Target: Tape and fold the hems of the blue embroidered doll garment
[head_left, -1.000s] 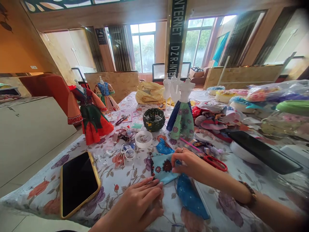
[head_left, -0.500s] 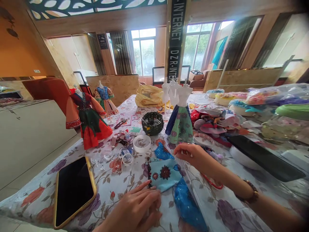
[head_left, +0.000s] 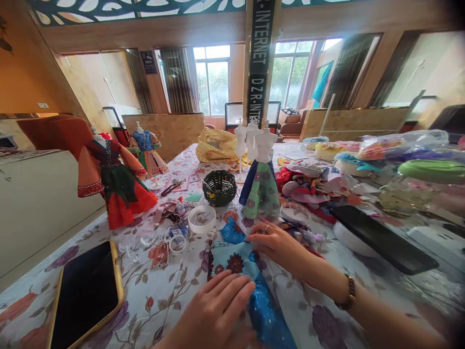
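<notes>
On the floral tablecloth lies a light blue cloth piece [head_left: 232, 256] with dark red flower motifs, joined or overlapped by shiny blue fabric [head_left: 267, 305] at its top and right. My left hand [head_left: 218, 308] rests palm down over the cloth's lower edge, fingers stretched out. At the upper right corner of the cloth is my right hand [head_left: 271, 238], fingertips bent toward the fabric; whether they pinch it is too small to tell. Behind stands a white mannequin [head_left: 264, 143] in a green flowered skirt [head_left: 262, 191] with a dark blue panel.
A yellow-cased phone [head_left: 87, 291] lies at left. Beyond are a white ring [head_left: 202, 219], a dark woven basket [head_left: 219, 188] and two dressed dolls. At right, a black phone [head_left: 383, 238] leans on a white roll near cloth scraps and a green-lidded jar [head_left: 417, 186].
The view has shifted slightly right. My left hand has slid further onto the flowered cloth, and my right hand has come down to its upper corner.
</notes>
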Motion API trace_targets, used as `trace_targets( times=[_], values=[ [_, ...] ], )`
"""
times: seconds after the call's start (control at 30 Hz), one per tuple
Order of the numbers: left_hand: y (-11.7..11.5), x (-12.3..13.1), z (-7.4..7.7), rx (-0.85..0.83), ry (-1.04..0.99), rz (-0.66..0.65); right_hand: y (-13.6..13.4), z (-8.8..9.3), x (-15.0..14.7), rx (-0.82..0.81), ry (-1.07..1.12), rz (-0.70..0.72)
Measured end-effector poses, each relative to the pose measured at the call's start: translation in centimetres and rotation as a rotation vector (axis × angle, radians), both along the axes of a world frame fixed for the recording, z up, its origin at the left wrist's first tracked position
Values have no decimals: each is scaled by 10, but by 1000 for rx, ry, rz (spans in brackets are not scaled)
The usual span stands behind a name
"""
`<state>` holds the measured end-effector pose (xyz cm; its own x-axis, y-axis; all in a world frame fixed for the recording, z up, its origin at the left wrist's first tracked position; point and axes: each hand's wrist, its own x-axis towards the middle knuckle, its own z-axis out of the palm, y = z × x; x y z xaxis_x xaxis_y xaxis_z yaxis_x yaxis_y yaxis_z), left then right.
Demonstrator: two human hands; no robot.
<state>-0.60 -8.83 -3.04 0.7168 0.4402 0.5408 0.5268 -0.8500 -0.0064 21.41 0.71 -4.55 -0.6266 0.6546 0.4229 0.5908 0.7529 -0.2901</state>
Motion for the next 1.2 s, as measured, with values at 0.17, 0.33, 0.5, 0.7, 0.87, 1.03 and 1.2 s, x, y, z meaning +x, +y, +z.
trace_targets(
  times=[0.17, 0.33, 0.5, 0.7, 0.87, 1.03, 1.2],
  values=[
    [3, 11, -3, -36, 44, -23, 0, -6, -1, 78, -11, 39],
    [4, 17, -4, -60, -39, -20, -4, -2, -4, 98, 25, 60],
    [4, 15, 2, -460, -432, 61, -13, 9, -6, 27, 169, 30],
    [9, 4, 31, -1263, -1326, 167, -22, 30, -1, -150, 368, 6],
    [14, 1, 55, -1432, -1706, 269, -31, 49, 2, -651, 696, 12],
    [18, 5, 54, -1546, -1830, 393, -33, 57, 6, -877, 822, -74],
    [19, 3, 47, -1555, -1826, 406, -30, 49, 13, -928, 633, -175]
  ],
)
